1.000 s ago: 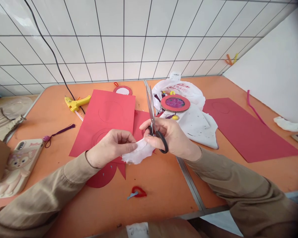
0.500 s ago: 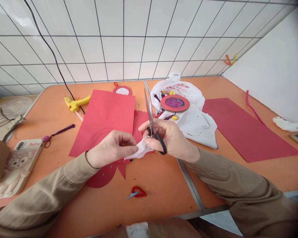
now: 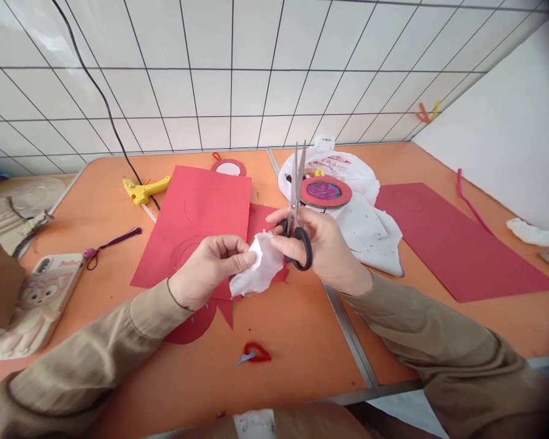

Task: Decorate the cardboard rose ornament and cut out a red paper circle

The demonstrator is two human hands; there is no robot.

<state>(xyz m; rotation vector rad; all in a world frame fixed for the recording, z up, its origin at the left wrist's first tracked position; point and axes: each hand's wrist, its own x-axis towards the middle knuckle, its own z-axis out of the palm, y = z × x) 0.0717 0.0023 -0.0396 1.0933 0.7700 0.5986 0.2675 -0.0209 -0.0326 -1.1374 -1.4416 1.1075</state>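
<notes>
From here I see white tiles (image 3: 251,91) gridded in black at 12 o'clock and an orange tabletop (image 3: 302,347). The scissors (image 3: 294,206) are silver and black, the cloth scrap (image 3: 264,271) plain white. At 2 o'clock, a disc (image 3: 324,191) shows purple swirls ringed in coral red; at 10, a yellow glue gun (image 3: 144,192).

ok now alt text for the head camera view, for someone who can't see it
Two bare hands over an orange table: the left hand and right hand hold a white scrap, and the right also holds black-handled scissors, blades up. Around them lie red sheets, a yellow glue gun and a white bag.
</notes>
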